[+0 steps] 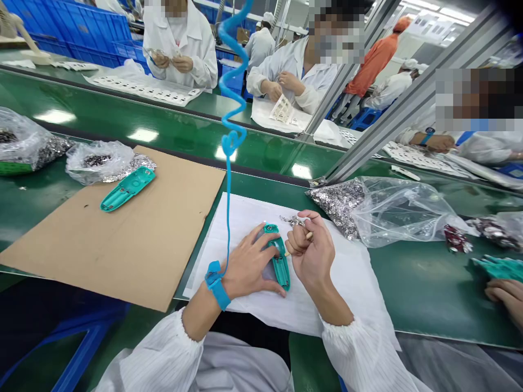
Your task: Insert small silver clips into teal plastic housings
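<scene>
A teal plastic casing half [281,268] lies on white sheets in front of me, its hollow inner side up. My left hand [253,260] holds it against the sheets, fingertips across its upper part and thumb by its lower end. A blue wrist strap [218,285] with a coiled cord circles that wrist. Just right of the casing, my right hand [312,247] is closed around a thin pale stick [309,235], whose other end points toward the casing; most of it is hidden by the fingers. Behind this hand sits a small pile of shiny metal parts [292,220].
Another teal casing half [128,189] rests on a cardboard sheet [106,239]. Plastic bags of metal parts [341,204] stand at right and left. A slanted metal post [368,120] rises behind. A co-worker's hand [509,296] is at the right edge; other people sit across the bench.
</scene>
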A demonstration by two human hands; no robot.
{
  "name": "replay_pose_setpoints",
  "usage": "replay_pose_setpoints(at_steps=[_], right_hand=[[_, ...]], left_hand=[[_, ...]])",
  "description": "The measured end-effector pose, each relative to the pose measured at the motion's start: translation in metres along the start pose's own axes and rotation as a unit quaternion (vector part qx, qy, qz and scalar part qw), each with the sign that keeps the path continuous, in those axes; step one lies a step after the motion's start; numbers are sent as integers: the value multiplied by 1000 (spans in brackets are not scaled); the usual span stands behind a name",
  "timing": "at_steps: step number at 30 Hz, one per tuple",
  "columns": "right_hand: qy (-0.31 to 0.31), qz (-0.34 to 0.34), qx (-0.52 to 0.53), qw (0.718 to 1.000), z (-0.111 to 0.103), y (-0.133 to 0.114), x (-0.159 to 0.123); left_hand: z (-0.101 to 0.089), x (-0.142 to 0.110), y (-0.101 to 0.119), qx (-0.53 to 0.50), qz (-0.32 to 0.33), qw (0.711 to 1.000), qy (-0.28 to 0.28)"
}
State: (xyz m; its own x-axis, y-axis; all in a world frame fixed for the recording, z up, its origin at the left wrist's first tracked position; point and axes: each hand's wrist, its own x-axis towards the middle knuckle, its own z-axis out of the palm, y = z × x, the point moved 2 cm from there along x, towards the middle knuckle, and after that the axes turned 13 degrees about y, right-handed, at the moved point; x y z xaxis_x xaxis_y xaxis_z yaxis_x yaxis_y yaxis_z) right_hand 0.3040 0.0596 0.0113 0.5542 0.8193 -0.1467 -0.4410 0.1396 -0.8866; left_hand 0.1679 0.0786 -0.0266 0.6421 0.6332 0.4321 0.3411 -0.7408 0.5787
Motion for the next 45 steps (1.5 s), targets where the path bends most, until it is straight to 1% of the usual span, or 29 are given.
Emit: replay_pose_setpoints(at_steps=[6,11,18,22,25,28,30,34,38,41,45], right_hand=[[13,5,3,1000,-5,5,2],[17,4,-10,1000,-4,10,1],[54,-33,-22,998,-6,20,-3],[35,-64,-27,997,-6,26,-6],[24,-61,-30,997,-5,27,-6],[40,-49,-9,998,-4,21,-6],[49,-52,10,997,-3,13,-8],[33,-66,19,997,0,4,-13],[12,-53,8,998,0,11,-14],[10,-51,-7,999,-2,17,-12],[7,-46,-15,999,-3,18,-12]], left_hand=[[0,0,-1,-8,12,1000,11],[1,0,-1,-10,8,1000,14],[3,-1,-2,-11,14,1000,18],[4,-1,-3,-8,16,1000,12],[3,-1,-2,-4,17,1000,10],[2,-1,-1,-1,19,1000,18],[1,0,-1,-2,18,999,26],[2,0,0,1,9,999,38],[1,-1,-1,12,-6,999,37],[0,-2,-1,19,6,999,39],[0,-3,-2,24,23,998,45]])
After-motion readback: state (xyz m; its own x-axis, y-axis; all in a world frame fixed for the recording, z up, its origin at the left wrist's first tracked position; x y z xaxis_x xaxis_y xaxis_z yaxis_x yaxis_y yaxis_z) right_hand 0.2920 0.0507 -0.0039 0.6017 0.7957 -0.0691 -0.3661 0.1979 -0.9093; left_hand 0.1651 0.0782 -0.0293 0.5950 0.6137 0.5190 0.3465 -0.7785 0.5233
